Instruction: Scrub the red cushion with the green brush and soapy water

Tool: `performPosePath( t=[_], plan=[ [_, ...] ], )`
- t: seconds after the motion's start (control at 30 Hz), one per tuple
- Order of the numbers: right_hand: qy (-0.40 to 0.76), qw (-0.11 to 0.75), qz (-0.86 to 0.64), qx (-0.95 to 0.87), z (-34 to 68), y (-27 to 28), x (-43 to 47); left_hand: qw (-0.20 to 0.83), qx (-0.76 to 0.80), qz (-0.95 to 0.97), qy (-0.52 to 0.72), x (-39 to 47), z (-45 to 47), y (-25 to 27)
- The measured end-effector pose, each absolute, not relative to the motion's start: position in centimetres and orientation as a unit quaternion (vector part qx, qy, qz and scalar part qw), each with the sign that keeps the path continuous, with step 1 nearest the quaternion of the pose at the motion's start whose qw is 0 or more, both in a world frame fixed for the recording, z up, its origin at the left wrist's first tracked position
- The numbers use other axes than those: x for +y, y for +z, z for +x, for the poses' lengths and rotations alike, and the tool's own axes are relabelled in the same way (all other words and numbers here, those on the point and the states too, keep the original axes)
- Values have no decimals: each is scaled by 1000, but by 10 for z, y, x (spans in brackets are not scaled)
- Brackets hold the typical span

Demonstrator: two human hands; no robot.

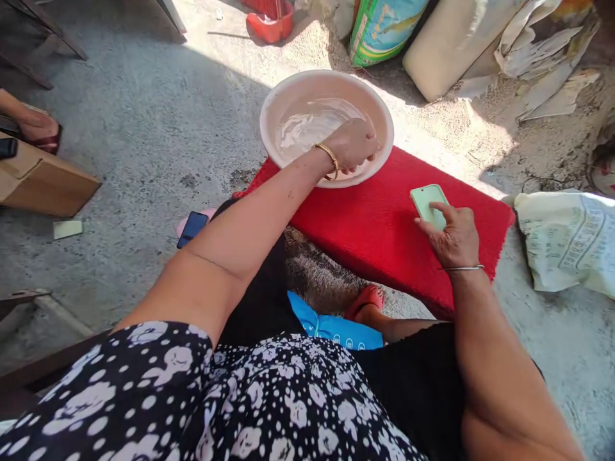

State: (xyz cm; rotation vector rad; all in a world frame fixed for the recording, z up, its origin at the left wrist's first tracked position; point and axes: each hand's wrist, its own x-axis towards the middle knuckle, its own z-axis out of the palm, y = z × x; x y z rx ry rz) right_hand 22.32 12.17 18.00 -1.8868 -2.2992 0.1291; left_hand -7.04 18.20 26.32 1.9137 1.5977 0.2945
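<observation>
A pale pink basin with rippling water stands at the far left end of a red cloth-covered bench. My left hand, wearing a gold bangle, reaches into it near the right inner wall. Its fingers are curled, and whatever they may hold is hidden. On the right part of the red cloth lies a light green phone case. Over its near right edge is my right hand, with a silver bangle at the wrist. Thumb and forefinger are spread apart, the forefinger touching the case.
A dark phone lies on something pink at left. Beyond it are a cardboard box and another person's foot. Sacks and a red dustpan-like item stand behind the basin. A white printed sack lies right.
</observation>
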Motion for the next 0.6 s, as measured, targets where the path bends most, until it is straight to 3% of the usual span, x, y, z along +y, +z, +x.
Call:
performPosePath(
  t=[0.2, 0.33, 0.43, 0.53, 0.6],
  plan=[
    [69, 23, -530, -845, 162, 184, 110, 132, 563, 810, 99, 156, -28, 234],
    [97, -31, -637, -764, 238, 194, 116, 150, 564, 812, 32, 145, -38, 237],
    [40, -72, -784, -616, 313, 213, 124, 179, 581, 794, 12, 140, -49, 245],
    [-32, -29, -830, -556, 324, 225, 128, 195, 617, 762, 12, 137, -53, 249],
    [-22, 20, -795, -606, 286, 223, 126, 203, 626, 753, 1, 136, -52, 248]
  ],
)
